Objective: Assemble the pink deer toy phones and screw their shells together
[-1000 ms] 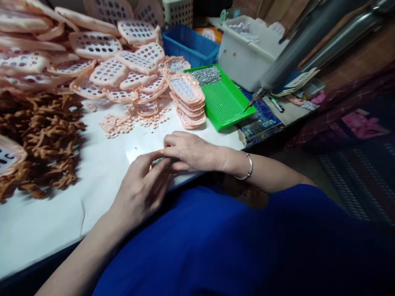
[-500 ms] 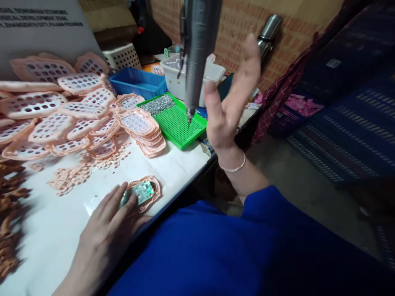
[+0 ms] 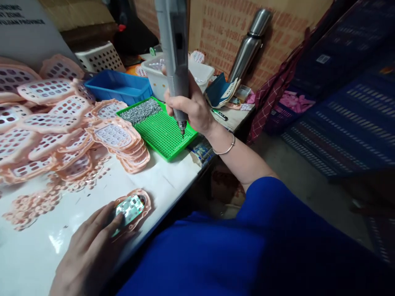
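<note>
Left hand (image 3: 86, 246), fingers slightly parted, touches a probably stiff, fragile circuit board (image 3: 131, 209), best edge-held; right hand (image 3: 199, 107), at one o'clock, wraps fingers round a screwdriver (image 3: 174, 45).

The grey panel (image 3: 33, 39) reads "ZONE", "FUJIAN PROVINCE"; the cardboard (image 3: 222, 31), "2017".

the tray (image 3: 159, 133) is green, the sleeve (image 3: 265, 201) plain blue.

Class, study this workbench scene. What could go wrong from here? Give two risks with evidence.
The pink shell lies near the table's edge, so it might slip off if the left hand shifted.

The right hand holds the electric screwdriver over the green tray; a knock could scatter the screws.
</note>
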Demonstrator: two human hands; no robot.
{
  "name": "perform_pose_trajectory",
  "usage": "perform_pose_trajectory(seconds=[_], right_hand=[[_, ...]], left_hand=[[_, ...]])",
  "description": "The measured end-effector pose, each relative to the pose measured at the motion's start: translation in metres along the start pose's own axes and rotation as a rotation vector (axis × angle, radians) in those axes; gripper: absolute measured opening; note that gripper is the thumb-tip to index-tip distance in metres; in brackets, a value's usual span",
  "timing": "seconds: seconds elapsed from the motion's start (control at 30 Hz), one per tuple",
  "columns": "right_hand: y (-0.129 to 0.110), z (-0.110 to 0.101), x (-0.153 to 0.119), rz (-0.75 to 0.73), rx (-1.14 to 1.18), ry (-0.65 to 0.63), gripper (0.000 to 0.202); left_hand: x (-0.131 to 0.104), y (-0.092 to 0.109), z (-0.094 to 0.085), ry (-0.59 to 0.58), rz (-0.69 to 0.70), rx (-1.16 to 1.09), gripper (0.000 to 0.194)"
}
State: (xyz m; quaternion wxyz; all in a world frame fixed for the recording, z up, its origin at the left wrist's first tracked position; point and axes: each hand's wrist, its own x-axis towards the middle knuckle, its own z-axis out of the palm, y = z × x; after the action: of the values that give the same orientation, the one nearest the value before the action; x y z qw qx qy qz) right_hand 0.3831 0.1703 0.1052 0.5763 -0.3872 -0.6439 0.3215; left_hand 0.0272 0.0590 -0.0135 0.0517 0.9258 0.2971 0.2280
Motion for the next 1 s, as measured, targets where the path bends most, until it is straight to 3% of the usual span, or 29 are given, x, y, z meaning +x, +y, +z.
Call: perform_pose_trajectory(seconds=[0.13, 0.3, 0.43, 0.67, 0.8, 1.0], right_hand=[[0.011, 0.002, -0.009, 0.017, 0.037, 0.180, 0.051], [0.021, 0.003, -0.014, 0.080, -0.001, 0.219, 0.058], [0.030, 0.000, -0.013, 0.141, -0.150, 0.185, 0.060], [0.036, 0.000, -0.016, 0.051, -0.147, 0.178, 0.065], [0.040, 0.000, -0.016, 0.064, -0.129, 0.173, 0.065], [0.041, 0.003, -0.006, 0.021, -0.089, 0.190, 0.073]], left_hand=[[0.043, 0.017, 0.008, -0.002, 0.095, 0.068, 0.038], [0.084, 0.037, 0.014, 0.097, 0.130, 0.186, 0.023], [0.084, 0.039, 0.010, 0.009, 0.160, 0.264, 0.031], [0.075, 0.029, 0.007, -0.112, 0.278, 0.274, 0.030], [0.081, 0.031, 0.009, -0.102, 0.285, 0.273, 0.027], [0.088, 0.042, 0.010, 0.006, 0.253, 0.253, 0.021]])
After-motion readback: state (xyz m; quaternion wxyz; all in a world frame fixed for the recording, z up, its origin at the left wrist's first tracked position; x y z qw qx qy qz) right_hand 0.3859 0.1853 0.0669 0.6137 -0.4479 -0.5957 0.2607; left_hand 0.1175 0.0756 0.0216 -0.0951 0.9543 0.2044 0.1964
